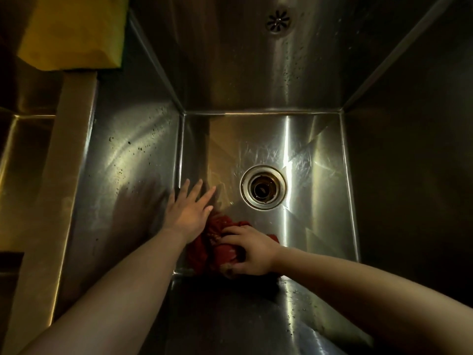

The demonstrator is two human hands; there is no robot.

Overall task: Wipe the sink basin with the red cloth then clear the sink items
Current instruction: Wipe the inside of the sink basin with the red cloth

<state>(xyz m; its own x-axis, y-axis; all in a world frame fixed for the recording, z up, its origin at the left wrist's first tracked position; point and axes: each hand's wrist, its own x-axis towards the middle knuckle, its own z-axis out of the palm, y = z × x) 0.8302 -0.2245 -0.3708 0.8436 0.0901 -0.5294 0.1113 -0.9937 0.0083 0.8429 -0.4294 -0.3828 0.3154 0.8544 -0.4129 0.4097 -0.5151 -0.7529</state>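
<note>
A deep stainless steel sink basin [294, 144] fills the view. A crumpled red cloth [204, 248] lies on the basin floor at the near left corner. My right hand [249, 248] grips the cloth from above, fingers curled over it. My left hand [189, 207] is flat and open with fingers spread, resting on the basin floor by the left wall, its wrist touching the cloth's left edge. The round drain [263, 187] sits mid-floor, just right of my left fingertips.
An overflow hole [278, 21] is high on the back wall. A yellow sponge or cloth [74, 32] rests on the left rim of the sink. Water drops dot the left and near walls. A second basin [23, 175] lies at far left.
</note>
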